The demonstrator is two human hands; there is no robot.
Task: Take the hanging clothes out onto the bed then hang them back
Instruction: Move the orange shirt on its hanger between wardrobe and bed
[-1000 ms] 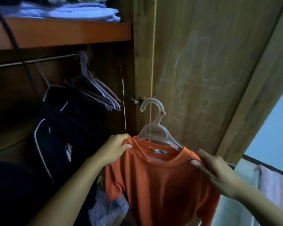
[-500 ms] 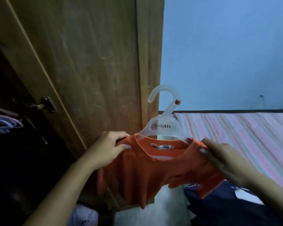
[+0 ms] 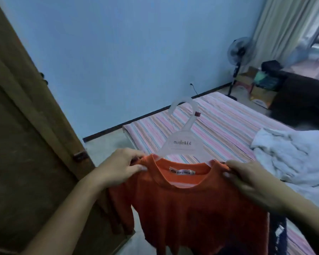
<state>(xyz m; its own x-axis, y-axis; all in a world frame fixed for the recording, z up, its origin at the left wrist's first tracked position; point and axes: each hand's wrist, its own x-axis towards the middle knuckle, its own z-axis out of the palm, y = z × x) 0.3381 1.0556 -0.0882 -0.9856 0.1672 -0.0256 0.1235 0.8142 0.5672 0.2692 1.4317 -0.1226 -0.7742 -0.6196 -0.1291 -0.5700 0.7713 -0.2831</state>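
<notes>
Both hands are pinching the orange shirt [image 3: 191, 205] by its shoulders: left hand [image 3: 118, 170], right hand [image 3: 250, 179]. Shirt, on its hanger [image 3: 182, 144], is hanging short of the bed [image 3: 219, 129]. Lay flat, beside the white laundry [image 3: 293, 153], hook outward for regrabbing.

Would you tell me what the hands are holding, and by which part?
Both hold the orange shirt at its shoulders: left hand, right hand.

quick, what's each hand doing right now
Left hand: grips the left shoulder of the orange shirt.
Right hand: grips the shirt's right shoulder.
</notes>
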